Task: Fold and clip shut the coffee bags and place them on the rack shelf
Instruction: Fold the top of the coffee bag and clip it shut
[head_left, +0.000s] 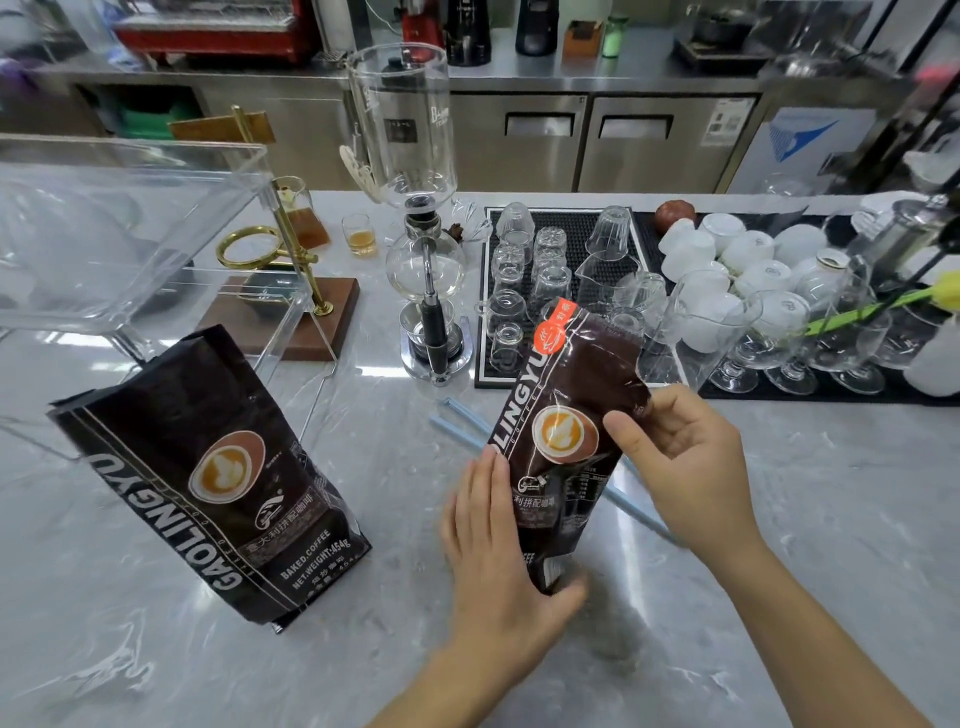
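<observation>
Left hand (498, 551) braces flat-fingered against the right coffee bag (566, 395) (right hand (685, 457) pinches its edge), so its top should be creased squarely.

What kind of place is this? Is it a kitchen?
Probably a café bar: there's a glass siphon coffee maker, rows of upturned glasses and white cups, and a coffee bag on the counter.

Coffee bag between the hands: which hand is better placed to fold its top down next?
Probably the right hand: it pinches the coffee bag high on its side, nearest the unfolded top. The left hand lies flat against the lower side, steadying it.
</observation>
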